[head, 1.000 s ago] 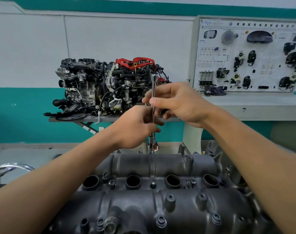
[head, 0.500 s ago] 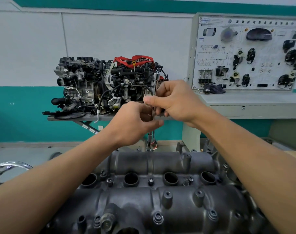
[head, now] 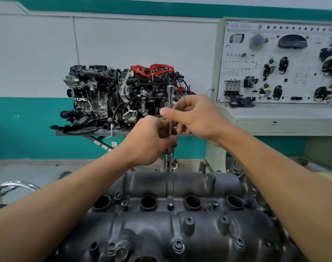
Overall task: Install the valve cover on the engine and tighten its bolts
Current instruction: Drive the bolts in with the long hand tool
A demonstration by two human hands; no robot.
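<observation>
Valve cover (head: 180, 229) lies in foreground; socket driver (head: 168, 158) stands upright, tip at cover's far edge; left grip (head: 152, 140) clamped on driver shaft above cover; right grip (head: 197, 118) pinches shaft just higher.

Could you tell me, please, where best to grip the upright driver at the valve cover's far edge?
Take the driver round its slim mid-shaft from the near side, fingers across it. It stands upright, socket down at the far edge of the valve cover, so a mid-shaft pinch should steady it.
</observation>
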